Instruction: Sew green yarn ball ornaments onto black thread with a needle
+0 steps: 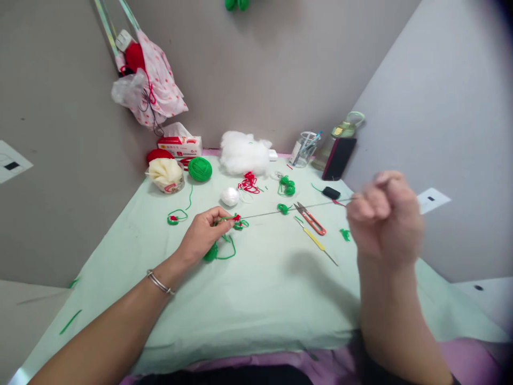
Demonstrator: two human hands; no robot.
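Note:
My left hand (206, 232) pinches a small red and green crocheted piece (237, 218) between thumb and fingertips, low over the table. From that piece a thin dark thread (264, 213) runs taut to the right, up into my right hand (385, 219). This hand is raised and closed in a fist on the thread, slightly blurred; whether a needle is in it I cannot tell. Beneath my left hand lies a green crocheted piece (211, 252) with a loop of green yarn. Orange-handled thread snips (311, 220) and a yellow-handled crochet hook (313, 239) lie between my hands.
A green yarn ball (200, 169), a white yarn ball (230, 196) and white stuffing (244, 154) sit further back. At the back right stand a bottle (326, 152), a phone (339, 159) and a glass of pens (304, 149). A red-green piece (173, 220) lies left.

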